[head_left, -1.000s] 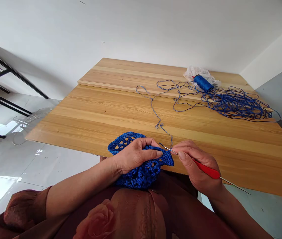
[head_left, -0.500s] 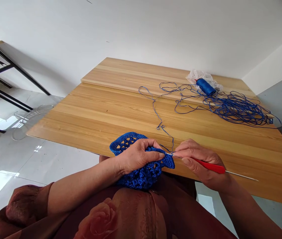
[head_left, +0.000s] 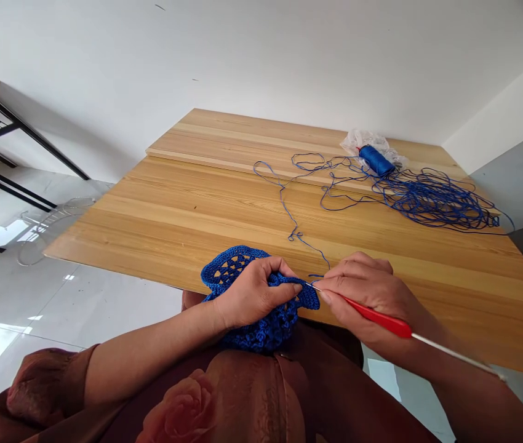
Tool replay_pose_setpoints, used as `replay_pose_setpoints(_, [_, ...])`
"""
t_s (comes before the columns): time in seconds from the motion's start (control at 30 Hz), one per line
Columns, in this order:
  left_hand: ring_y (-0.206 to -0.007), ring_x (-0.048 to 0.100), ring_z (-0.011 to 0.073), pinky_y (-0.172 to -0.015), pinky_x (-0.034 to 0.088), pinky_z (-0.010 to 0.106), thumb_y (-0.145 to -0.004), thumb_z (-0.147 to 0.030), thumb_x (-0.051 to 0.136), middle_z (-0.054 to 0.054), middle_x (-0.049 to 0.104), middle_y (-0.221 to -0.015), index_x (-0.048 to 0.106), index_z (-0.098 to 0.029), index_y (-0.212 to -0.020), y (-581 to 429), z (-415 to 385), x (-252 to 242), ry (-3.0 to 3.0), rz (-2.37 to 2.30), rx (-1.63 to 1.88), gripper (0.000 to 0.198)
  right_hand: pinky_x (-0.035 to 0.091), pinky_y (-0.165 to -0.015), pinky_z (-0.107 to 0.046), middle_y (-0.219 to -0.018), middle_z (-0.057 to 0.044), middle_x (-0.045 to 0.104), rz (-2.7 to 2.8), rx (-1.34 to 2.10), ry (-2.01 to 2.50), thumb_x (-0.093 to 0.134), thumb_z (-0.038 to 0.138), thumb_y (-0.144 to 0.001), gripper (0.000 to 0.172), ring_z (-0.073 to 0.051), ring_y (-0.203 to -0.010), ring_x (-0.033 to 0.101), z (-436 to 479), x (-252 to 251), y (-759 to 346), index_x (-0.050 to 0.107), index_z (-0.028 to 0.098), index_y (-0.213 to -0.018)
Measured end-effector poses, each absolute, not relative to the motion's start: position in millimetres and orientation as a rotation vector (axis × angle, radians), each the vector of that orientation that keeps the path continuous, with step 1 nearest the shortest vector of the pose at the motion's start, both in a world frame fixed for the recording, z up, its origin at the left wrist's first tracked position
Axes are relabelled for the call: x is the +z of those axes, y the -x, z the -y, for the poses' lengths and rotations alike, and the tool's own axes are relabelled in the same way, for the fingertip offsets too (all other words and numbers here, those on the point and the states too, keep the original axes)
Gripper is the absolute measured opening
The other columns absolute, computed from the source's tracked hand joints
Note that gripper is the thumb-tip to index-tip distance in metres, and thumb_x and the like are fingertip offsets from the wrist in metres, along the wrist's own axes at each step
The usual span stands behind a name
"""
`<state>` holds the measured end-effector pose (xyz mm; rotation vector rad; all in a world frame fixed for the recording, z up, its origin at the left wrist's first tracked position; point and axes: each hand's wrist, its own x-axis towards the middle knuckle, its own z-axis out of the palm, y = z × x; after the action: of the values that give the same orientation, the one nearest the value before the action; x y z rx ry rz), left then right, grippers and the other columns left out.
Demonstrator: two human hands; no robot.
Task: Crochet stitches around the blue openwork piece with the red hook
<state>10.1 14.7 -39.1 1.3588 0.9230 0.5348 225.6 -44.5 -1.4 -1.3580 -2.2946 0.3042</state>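
Observation:
My left hand (head_left: 261,292) pinches the edge of a blue openwork crochet piece (head_left: 261,332), which hangs between the table's front edge and my lap. In my right hand (head_left: 365,292) is a crochet hook (head_left: 381,320) with a red handle and a pale cord trailing from its back end. The hook's metal tip meets the crochet edge just right of my left thumb; whether it sits inside a stitch is too small to tell. Blue yarn (head_left: 310,245) runs from the table to my right fingers and the work.
On the wooden table (head_left: 173,203), a blue yarn spool (head_left: 376,161) lies against a clear plastic bag (head_left: 358,140) at the back right. A loose tangle of blue yarn (head_left: 446,200) spreads beside it. Black metal legs (head_left: 26,129) of another table stand at left.
My right hand has tilted, and the hook's handle end has swung lower, with its cord. The yarn near my right fingers has shifted right. My left hand keeps its pinch.

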Motion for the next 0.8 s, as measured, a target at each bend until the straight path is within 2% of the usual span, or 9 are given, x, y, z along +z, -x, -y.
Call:
replay_pose_setpoints(0.13, [-0.073,0.058,0.0122,-0.071,0.045,0.023,-0.079,-0.028,0.074,-0.001,0.070,-0.078,0.064,-0.016,-0.080,-12,-13,-40,-1.468,-0.984,0.585,0.015,0.033,-0.072,-0.038,-0.078,-0.001,0.072,2.207,-0.102,1.409,0.062,0.018,-0.093,0.014,-0.020,-0.080,0.060,52,-8,-205,0.072,0.024,-0.085])
replay_pose_setpoints(0.27, [-0.079,0.062,0.0149,-0.077,0.047,0.026,-0.076,-0.032,0.080,0.001,0.074,-0.084,0.071,-0.016,-0.085,-13,-14,-41,-1.489,-1.008,0.598,0.021,0.038,-0.075,-0.037,-0.076,-0.004,0.070,2.194,-0.227,1.371,0.063,0.012,-0.090,0.012,-0.021,-0.079,0.059,55,-12,-196,0.066,0.019,-0.080])
replay_pose_setpoints(0.33, [-0.081,0.064,0.0157,-0.078,0.048,0.026,-0.075,-0.034,0.082,0.002,0.075,-0.085,0.074,-0.016,-0.086,-14,-14,-43,-1.481,-0.974,0.620,0.023,0.042,-0.079,-0.038,-0.082,-0.006,0.071,2.211,-0.233,1.347,0.066,0.016,-0.089,0.002,-0.022,-0.082,0.059,54,-15,-197,0.066,0.018,-0.089])
replay_pose_setpoints(0.43, [-0.080,0.066,0.0153,-0.079,0.048,0.026,-0.074,-0.029,0.083,0.002,0.076,-0.083,0.074,-0.016,-0.080,-16,-12,-47,-1.456,-0.933,0.686,0.017,0.047,-0.079,-0.039,-0.091,-0.009,0.070,2.253,0.018,1.415,0.065,0.032,-0.092,0.018,-0.024,-0.086,0.059,51,-21,-197,0.061,0.016,-0.099])
replay_pose_setpoints(0.53, [-0.080,0.066,0.0148,-0.080,0.048,0.026,-0.074,-0.025,0.083,0.001,0.076,-0.081,0.073,-0.016,-0.077,-16,-12,-48,-1.430,-0.897,0.721,0.014,0.051,-0.082,-0.038,-0.106,-0.012,0.068,2.215,0.336,1.422,0.061,0.037,-0.095,0.026,-0.025,-0.097,0.062,47,-28,-198,0.058,0.016,-0.110])
replay_pose_setpoints(0.63, [-0.075,0.064,0.0142,-0.076,0.049,0.026,-0.076,-0.027,0.081,0.000,0.075,-0.078,0.072,-0.016,-0.077,-14,-14,-45,-1.411,-0.901,0.684,0.014,0.046,-0.099,-0.044,-0.130,-0.018,0.063,2.165,0.133,1.341,0.068,0.036,-0.090,0.038,-0.030,-0.119,0.057,47,-28,-203,0.059,0.014,-0.119])
replay_pose_setpoints(0.7, [-0.073,0.065,0.0146,-0.074,0.049,0.026,-0.077,-0.029,0.080,0.001,0.075,-0.077,0.071,-0.016,-0.076,-12,-15,-43,-1.414,-0.938,0.650,0.016,0.045,-0.096,-0.045,-0.119,-0.013,0.069,2.192,-0.062,1.298,0.073,0.030,-0.087,0.031,-0.030,-0.111,0.059,50,-24,-207,0.065,0.016,-0.112])
replay_pose_setpoints(0.8, [-0.081,0.068,0.0179,-0.079,0.051,0.028,-0.076,-0.030,0.081,0.003,0.078,-0.085,0.074,-0.016,-0.082,-11,-17,-41,-1.474,-1.007,0.637,0.017,0.044,-0.084,-0.041,-0.095,-0.007,0.074,2.258,-0.206,1.274,0.069,0.021,-0.089,0.016,-0.026,-0.094,0.061,56,-18,-209,0.069,0.017,-0.105])
